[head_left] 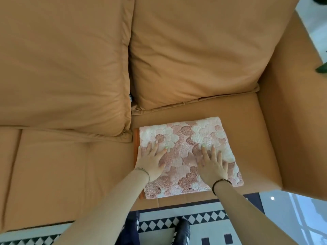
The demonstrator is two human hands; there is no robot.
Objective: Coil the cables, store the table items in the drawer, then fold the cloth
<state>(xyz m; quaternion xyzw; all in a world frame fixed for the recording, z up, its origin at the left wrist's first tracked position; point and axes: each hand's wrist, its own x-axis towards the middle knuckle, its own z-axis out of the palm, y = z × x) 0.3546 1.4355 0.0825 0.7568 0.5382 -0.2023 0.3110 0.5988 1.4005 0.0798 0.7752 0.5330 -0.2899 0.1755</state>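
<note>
the cloth (189,156) lies folded on the sofa (70,156) seat, lower right of centre. left hand (150,163) and right hand (212,165) press flat with spread fingers, probably to smooth the fold.

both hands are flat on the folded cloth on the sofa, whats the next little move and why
Probably slide the left hand to the left edge of the cloth and nudge the layers flush: an orange strip peeks out there, while the right hand pins the rest flat.
</note>
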